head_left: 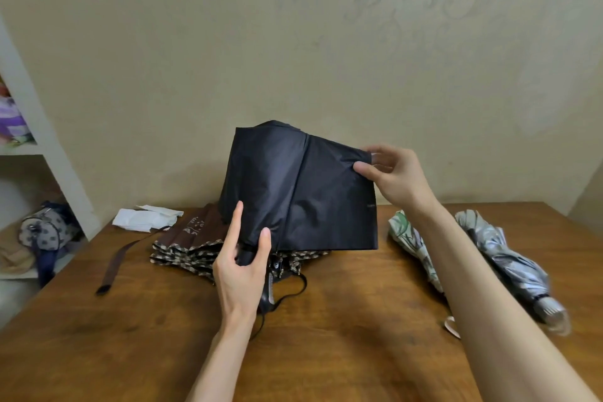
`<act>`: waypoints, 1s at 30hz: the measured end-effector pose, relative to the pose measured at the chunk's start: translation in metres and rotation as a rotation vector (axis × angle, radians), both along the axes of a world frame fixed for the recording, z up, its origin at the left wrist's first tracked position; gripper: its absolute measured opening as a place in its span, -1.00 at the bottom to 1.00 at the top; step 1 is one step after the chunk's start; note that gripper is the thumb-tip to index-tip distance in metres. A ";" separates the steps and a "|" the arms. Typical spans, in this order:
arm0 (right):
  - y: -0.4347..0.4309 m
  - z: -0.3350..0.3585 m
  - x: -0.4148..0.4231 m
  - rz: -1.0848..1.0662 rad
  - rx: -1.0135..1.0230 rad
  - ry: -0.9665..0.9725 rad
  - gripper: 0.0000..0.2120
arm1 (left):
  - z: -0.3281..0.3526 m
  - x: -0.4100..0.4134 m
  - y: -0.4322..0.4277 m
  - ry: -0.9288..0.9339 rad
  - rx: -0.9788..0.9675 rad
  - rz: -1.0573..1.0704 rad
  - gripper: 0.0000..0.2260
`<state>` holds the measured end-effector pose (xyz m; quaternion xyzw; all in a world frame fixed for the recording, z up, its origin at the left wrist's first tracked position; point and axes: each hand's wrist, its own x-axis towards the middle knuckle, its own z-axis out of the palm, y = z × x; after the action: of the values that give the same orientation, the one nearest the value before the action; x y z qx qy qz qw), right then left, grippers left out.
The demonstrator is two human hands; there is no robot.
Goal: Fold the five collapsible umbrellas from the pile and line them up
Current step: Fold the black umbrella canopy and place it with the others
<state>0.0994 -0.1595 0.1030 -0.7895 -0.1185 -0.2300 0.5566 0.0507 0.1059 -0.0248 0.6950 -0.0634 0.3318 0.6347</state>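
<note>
Far left of my left hand, a white shelf unit. Its upper compartment holds purple things, too blurred to name. The lower compartment holds a patterned bag.

On the table, left of my left hand: a white folded item near the back edge. A brown strap runs slantwise toward me. A brown umbrella with checked trim lies flat, partly under what I hold.

Left hand: thumb and long fingers close round the gathered lower end of the black umbrella. Its handle hangs just below my palm, over the table.

The black umbrella stands roughly upright, long axis from handle near me up to the top end toward the wall. It is raised above the table's middle. One panel is stretched out to the right.

Right hand: thumb and fingertips pinch the upper right corner of that panel, fingers only part curled.

Under my right forearm, a floral umbrella. Just beyond it a grey umbrella. Both are bundled, lying side by side, long axes running from the back edge toward me. Bare tabletop between my forearms and along the near edge.
</note>
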 end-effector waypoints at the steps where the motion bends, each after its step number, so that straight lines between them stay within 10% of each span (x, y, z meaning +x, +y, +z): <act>1: 0.001 0.000 -0.003 0.020 0.079 0.002 -0.79 | 0.000 0.000 0.001 0.001 -0.001 0.003 -0.44; 6: 0.013 -0.019 -0.007 0.020 0.401 0.199 -0.61 | -0.007 0.007 0.002 0.026 -0.008 0.014 -0.43; 11: 0.028 -0.052 -0.007 -0.124 0.226 0.199 -0.92 | -0.010 0.009 0.003 0.079 -0.026 0.003 -0.42; 30: 0.033 -0.089 -0.017 -0.126 0.227 0.087 -0.89 | -0.006 0.007 0.007 0.084 -0.092 0.036 -0.46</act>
<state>0.0821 -0.1269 0.0143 -0.7367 -0.0175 -0.2418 0.6313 0.0575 0.1132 -0.0309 0.6794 -0.0090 0.3165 0.6620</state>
